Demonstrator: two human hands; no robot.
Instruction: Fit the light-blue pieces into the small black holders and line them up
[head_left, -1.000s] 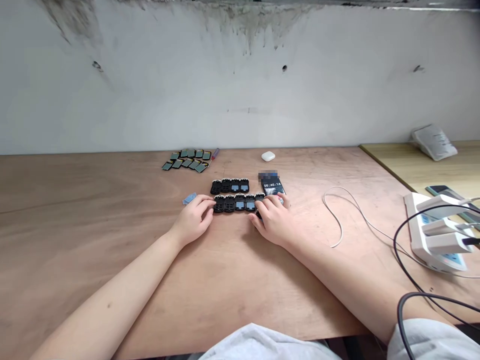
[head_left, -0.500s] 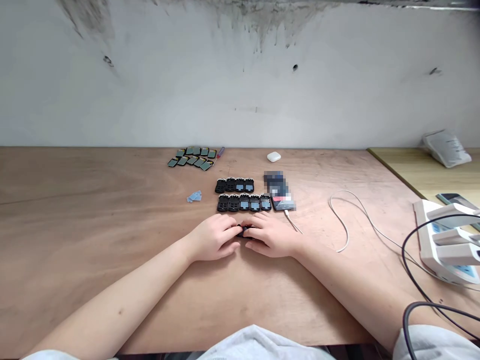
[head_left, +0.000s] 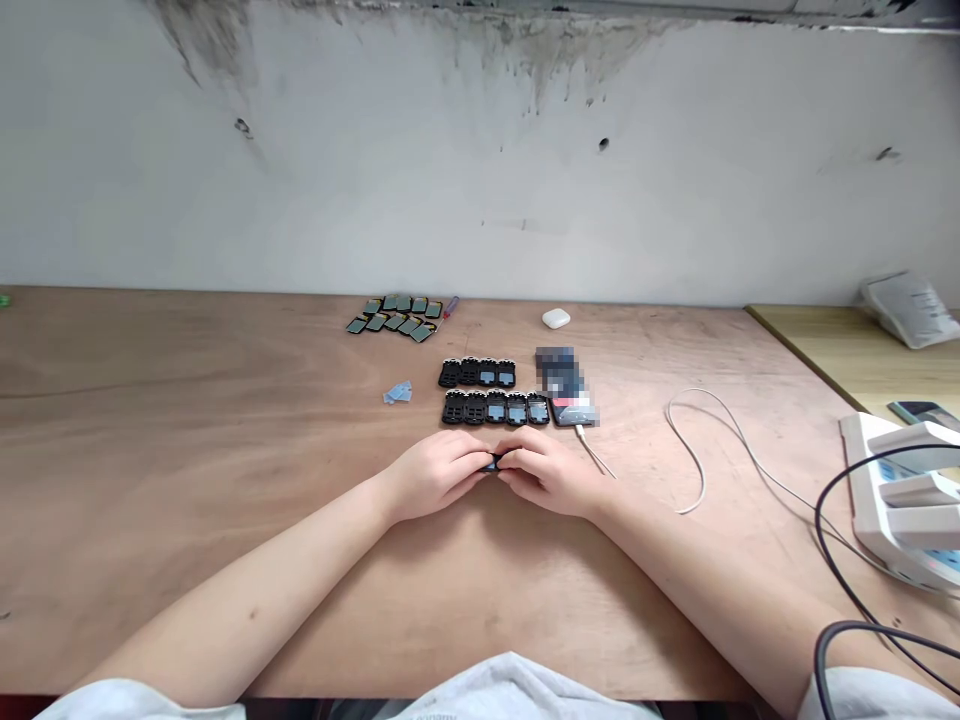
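My left hand (head_left: 435, 475) and my right hand (head_left: 549, 472) meet at the middle of the table, both closed on one small black plastic casing (head_left: 491, 463). A bit of blue shows on it between the fingertips; the rest is hidden by my fingers. Just beyond my hands lies a front row of similar black casings (head_left: 474, 408), some with light-blue pieces inside. Behind it is a second row of black casings (head_left: 469, 372), also partly fitted with blue pieces. Left of the rows lies a small pile of light-blue pieces (head_left: 398, 392).
Several green-grey screen modules (head_left: 396, 322) lie at the back beside a screwdriver (head_left: 451, 307). A phone (head_left: 562, 385) with a white cable (head_left: 701, 470) is right of the rows, a white case (head_left: 556, 318) behind. A power strip (head_left: 900, 500) and black cable (head_left: 825, 540) occupy the right.
The view has shifted slightly, so everything sits a little further right. My fingers have closed in around the casing, and blue now shows on it.
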